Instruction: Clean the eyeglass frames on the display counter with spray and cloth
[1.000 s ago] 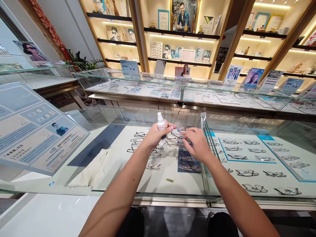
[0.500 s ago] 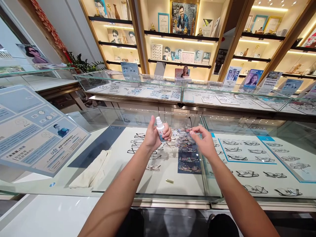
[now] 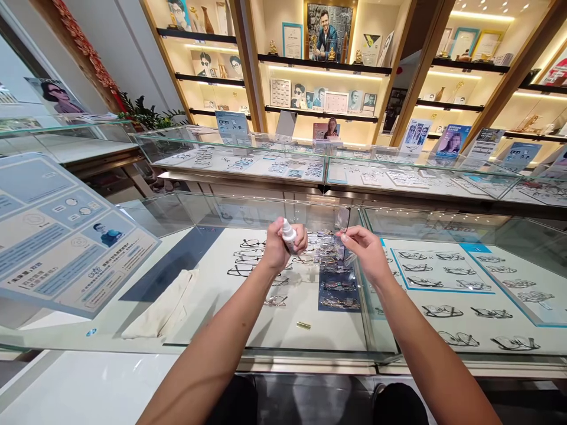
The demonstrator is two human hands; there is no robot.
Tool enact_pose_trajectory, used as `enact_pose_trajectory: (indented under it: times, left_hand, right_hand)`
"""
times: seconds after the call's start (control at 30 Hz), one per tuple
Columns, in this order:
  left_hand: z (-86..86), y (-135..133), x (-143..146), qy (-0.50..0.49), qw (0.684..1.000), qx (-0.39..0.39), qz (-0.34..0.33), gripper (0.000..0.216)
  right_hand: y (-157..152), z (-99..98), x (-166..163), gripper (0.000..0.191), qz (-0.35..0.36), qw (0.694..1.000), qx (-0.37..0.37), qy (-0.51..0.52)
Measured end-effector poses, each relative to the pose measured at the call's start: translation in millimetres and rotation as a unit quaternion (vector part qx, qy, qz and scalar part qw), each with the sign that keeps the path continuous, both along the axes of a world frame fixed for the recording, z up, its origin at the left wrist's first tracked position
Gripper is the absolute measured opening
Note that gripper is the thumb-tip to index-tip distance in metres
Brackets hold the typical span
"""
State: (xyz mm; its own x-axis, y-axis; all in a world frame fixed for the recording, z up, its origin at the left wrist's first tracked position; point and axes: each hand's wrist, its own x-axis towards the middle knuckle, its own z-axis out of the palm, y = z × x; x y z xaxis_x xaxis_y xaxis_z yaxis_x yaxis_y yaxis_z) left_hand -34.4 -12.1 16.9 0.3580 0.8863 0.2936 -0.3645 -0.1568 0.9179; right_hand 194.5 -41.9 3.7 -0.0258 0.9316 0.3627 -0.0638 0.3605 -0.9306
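Note:
My left hand (image 3: 278,251) is wrapped round a small white spray bottle (image 3: 289,232), its nozzle up and the thumb by its top. To the right, my right hand (image 3: 364,248) pinches a pair of eyeglasses (image 3: 344,218) between thumb and fingertips. The glasses are thin-framed and turned on end, one lens upward; part of them blends into the frames behind. Both hands are above the glass counter, a short gap apart. Beneath them, several rows of eyeglasses (image 3: 339,285) lie inside the case, some on a dark blue panel.
A folded cream cloth (image 3: 160,307) lies on the counter at left, beside a large tilted leaflet board (image 3: 75,236). A small gold-green piece (image 3: 303,325) shows near the front. More eyeglasses (image 3: 443,311) fill the right case. Another glass display counter (image 3: 248,171) stands behind.
My left thumb has moved from standing upright onto the top of the spray bottle, which tilts slightly. The eyeglasses in my right hand have turned more upright.

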Motion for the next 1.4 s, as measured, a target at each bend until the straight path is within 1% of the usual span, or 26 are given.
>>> enact_pose_trajectory:
  times: [0.07,0.13,0.23,0.33,0.47,0.6,0.7,0.8,1.03,1.2,1.4]
  left_hand:
    - [-3.5,-0.6,2.8,0.027,0.996,0.057,0.067,0.067]
    - [-8.2,-1.4,4.9,0.071,0.987,0.096,0.11,0.063]
    - [-16.3,-1.9,6.6,0.135,0.97,0.129,0.154,0.066]
    - [-24.1,0.0,7.0,0.185,0.953,0.164,0.173,0.07]
    - [-32.3,5.2,6.3,0.229,0.938,0.192,0.177,0.072]
    - [-35.9,8.4,5.9,0.234,0.941,0.181,0.166,0.072]
    - [-35.2,8.1,5.8,0.226,0.95,0.158,0.146,0.072]
    - [-33.2,7.0,5.3,0.222,0.953,0.147,0.143,0.071]
    - [-33.1,5.6,5.2,0.239,0.949,0.162,0.127,0.067]
    - [-33.6,5.0,5.9,0.236,0.945,0.175,0.141,0.068]
    - [-32.3,4.0,6.1,0.233,0.948,0.171,0.13,0.069]
  right_hand:
    - [-1.9,-0.4,-2.2,0.029,0.019,1.0,-0.017,0.003]
    - [-4.5,-1.8,-6.1,0.028,0.039,0.999,-0.033,-0.001]
    - [-8.9,-4.6,-14.3,0.029,0.071,0.996,-0.048,-0.011]
    - [-11.9,-6.9,-21.7,0.031,0.108,0.993,-0.056,-0.011]
    - [-12.5,-8.9,-25.4,0.032,0.126,0.989,-0.073,-0.001]
    - [-12.6,-11.4,-25.7,0.03,0.14,0.987,-0.077,0.005]
    - [-13.6,-12.5,-26.4,0.029,0.15,0.986,-0.078,0.005]
    - [-14.3,-12.4,-27.3,0.03,0.155,0.985,-0.08,0.009]
    - [-12.5,-14.2,-27.1,0.029,0.162,0.983,-0.079,0.018]
    - [-11.7,-14.4,-26.5,0.027,0.163,0.983,-0.079,0.038]
    - [-11.8,-14.2,-26.9,0.028,0.173,0.981,-0.082,0.036]
